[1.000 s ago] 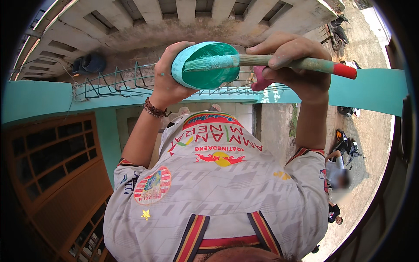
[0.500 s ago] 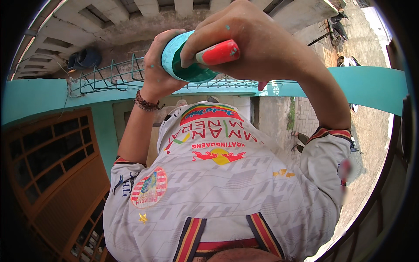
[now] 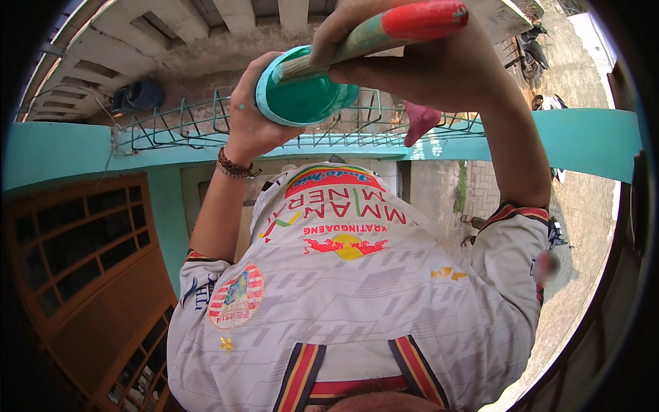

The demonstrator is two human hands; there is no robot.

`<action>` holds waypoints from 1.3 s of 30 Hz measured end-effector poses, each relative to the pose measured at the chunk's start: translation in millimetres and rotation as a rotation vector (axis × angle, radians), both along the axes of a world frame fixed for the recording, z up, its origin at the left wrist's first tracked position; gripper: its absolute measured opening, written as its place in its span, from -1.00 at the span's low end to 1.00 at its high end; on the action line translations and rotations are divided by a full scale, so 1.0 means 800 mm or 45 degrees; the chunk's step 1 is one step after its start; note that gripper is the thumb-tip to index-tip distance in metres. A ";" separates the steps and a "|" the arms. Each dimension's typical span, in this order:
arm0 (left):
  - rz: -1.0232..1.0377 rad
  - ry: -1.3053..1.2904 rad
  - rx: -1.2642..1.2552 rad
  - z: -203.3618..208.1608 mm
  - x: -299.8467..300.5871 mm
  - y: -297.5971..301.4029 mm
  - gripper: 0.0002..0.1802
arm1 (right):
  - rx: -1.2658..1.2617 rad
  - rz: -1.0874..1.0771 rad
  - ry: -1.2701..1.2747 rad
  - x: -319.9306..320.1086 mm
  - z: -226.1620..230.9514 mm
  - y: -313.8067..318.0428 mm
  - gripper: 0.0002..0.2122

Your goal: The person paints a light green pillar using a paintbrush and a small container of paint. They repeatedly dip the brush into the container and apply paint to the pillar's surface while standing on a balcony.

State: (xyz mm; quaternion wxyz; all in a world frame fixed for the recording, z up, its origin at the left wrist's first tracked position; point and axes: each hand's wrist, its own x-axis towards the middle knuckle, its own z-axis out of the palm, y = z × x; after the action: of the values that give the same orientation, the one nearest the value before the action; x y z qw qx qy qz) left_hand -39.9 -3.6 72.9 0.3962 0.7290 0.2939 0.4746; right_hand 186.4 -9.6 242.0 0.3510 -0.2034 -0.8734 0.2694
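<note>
My left hand (image 3: pixel 248 113) is closed around the side of a round tub (image 3: pixel 264 103) tilted so that its inside shows. Green-turquoise paint (image 3: pixel 302 99) coats the inside of the tub. In my right hand (image 3: pixel 439 72) is a paintbrush (image 3: pixel 371 38) with a red-tipped, paint-smeared handle. Its pale bristles rest at the tub's far-left rim, above the paint. Small paint spots dot my left hand, and a braided bracelet circles that wrist.
Beyond the tub runs a green wire rack (image 3: pixel 185 127) along a turquoise ledge (image 3: pixel 62 151). A pink cloth (image 3: pixel 420 122) hangs on the rack below my right hand. Dark blue bins (image 3: pixel 141 96) stand far left, a motorcycle (image 3: pixel 530 51) far right. A brown wooden door (image 3: pixel 96 254) is at left.
The brush has come up out of the tub, so its bristles now show at the rim. My right hand has risen, the brush handle swinging up and right. The pink cloth shows more.
</note>
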 end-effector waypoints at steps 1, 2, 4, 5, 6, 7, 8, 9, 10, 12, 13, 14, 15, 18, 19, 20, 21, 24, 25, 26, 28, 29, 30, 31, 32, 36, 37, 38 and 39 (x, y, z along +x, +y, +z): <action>-0.032 0.014 -0.012 -0.002 0.001 0.002 -0.11 | 0.064 -0.014 -0.011 0.001 -0.001 -0.001 -0.86; -0.063 0.027 -0.024 -0.001 0.001 0.005 -0.12 | 0.136 -0.060 -0.064 0.003 0.002 -0.007 -0.85; -0.101 0.022 -0.176 0.013 0.007 -0.001 -0.12 | 0.268 -0.157 -0.157 0.002 0.003 -0.019 -0.82; -0.132 0.002 -0.237 0.017 0.009 -0.001 -0.12 | 0.332 -0.212 -0.200 0.000 0.002 -0.025 -0.80; -0.171 -0.019 -0.295 0.019 0.012 -0.001 -0.13 | 0.398 -0.274 -0.244 0.001 -0.001 -0.029 -0.78; -0.193 -0.058 -0.309 0.019 0.016 0.002 -0.15 | 0.460 -0.281 -0.231 0.004 -0.007 -0.029 -0.76; -0.200 -0.042 -0.317 0.022 0.019 0.003 -0.15 | 0.505 -0.308 -0.197 0.007 -0.013 -0.029 -0.73; -0.197 -0.032 -0.327 0.024 0.021 0.002 -0.15 | 0.547 -0.324 -0.164 0.009 -0.019 -0.026 -0.71; -0.195 -0.021 -0.337 0.025 0.023 0.002 -0.15 | 0.589 -0.342 -0.131 0.011 -0.022 -0.026 -0.68; -0.207 -0.040 -0.326 0.026 0.026 0.004 -0.15 | 0.565 -0.394 -0.151 0.015 -0.021 -0.031 -0.69; -0.215 -0.050 -0.318 0.027 0.028 0.006 -0.15 | 0.540 -0.416 -0.144 0.017 -0.020 -0.033 -0.71; -0.204 -0.030 -0.249 0.030 0.030 0.010 -0.15 | 0.515 -0.439 -0.137 0.019 -0.018 -0.035 -0.72; -0.189 -0.007 -0.188 0.030 0.029 0.013 -0.15 | 0.350 -0.462 -0.171 0.024 -0.009 -0.037 -0.77; -0.196 0.003 -0.116 0.029 0.034 0.020 -0.15 | -0.365 -0.377 0.057 0.035 -0.009 -0.039 -0.81; -0.213 -0.001 -0.109 0.029 0.037 0.023 -0.15 | -0.542 -0.396 0.110 0.040 -0.012 -0.042 -0.79; -0.230 0.010 -0.091 0.029 0.040 0.027 -0.14 | -0.562 -0.349 0.128 0.043 -0.015 -0.041 -0.79; -0.247 0.018 -0.071 0.029 0.044 0.032 -0.14 | -0.581 -0.303 0.143 0.047 -0.018 -0.036 -0.79; -0.320 0.028 -0.038 0.031 0.054 0.037 -0.12 | -0.728 -0.222 0.239 0.055 -0.013 -0.029 -0.78; -0.347 0.030 -0.026 0.031 0.057 0.040 -0.12 | -0.819 -0.224 0.268 0.060 -0.012 -0.027 -0.77; -0.367 0.035 0.021 0.029 0.060 0.042 -0.10 | -0.909 -0.225 0.297 0.066 -0.012 -0.025 -0.76; -0.372 0.026 -0.049 0.033 0.065 0.036 -0.11 | -0.957 -0.335 0.388 0.078 -0.016 -0.025 -0.73; -0.367 0.043 -0.071 0.034 0.068 0.034 -0.11 | -0.959 -0.393 0.440 0.083 -0.017 -0.027 -0.73; -0.359 0.061 -0.091 0.034 0.070 0.035 -0.11 | -0.958 -0.448 0.492 0.089 -0.018 -0.028 -0.72; -0.352 0.078 -0.111 0.034 0.072 0.034 -0.11 | -0.932 -0.514 0.541 0.097 -0.020 -0.031 -0.72; -0.360 0.084 -0.135 0.033 0.073 0.033 -0.11 | -0.940 -0.510 0.650 0.105 -0.022 -0.034 -0.70; -0.450 0.113 -0.207 0.026 0.094 0.037 -0.05 | -0.975 -0.520 1.174 0.141 -0.054 -0.051 -0.69; -0.462 0.115 -0.241 0.023 0.102 0.038 -0.03 | -1.012 -0.510 1.352 0.146 -0.069 -0.055 -0.72; -0.492 0.114 -0.265 0.018 0.113 0.041 -0.01 | -1.028 -0.504 1.532 0.149 -0.086 -0.058 -0.75; -0.555 0.096 -0.366 0.013 0.127 0.042 0.04 | -1.070 -0.479 1.730 0.151 -0.101 -0.062 -0.78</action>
State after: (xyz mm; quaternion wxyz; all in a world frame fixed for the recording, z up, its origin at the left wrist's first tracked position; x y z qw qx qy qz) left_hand 61.5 30.3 83.3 0.5774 0.7285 0.2087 0.3040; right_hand 307.0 -59.4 161.1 0.7373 -0.2534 -0.2479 0.5752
